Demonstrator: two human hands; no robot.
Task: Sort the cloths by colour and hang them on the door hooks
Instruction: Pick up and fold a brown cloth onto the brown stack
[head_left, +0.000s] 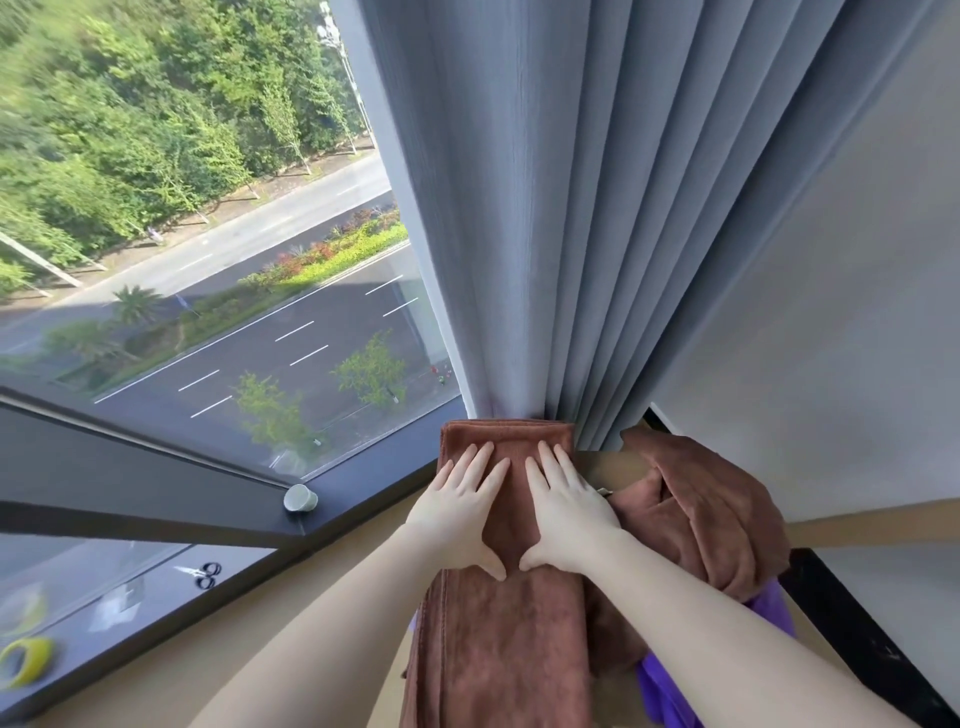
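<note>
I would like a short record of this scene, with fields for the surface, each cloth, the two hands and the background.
surface: tan ledge beside the window
folded brown cloth: long strip on the ledge, far end at the curtain
left hand: fingers straight, flat on the folded brown cloth
right hand: flat on the same cloth, beside the left hand
crumpled brown cloth: loose heap to the right
purple cloth: partly covered by the crumpled brown cloth
door hooks: not in view
</note>
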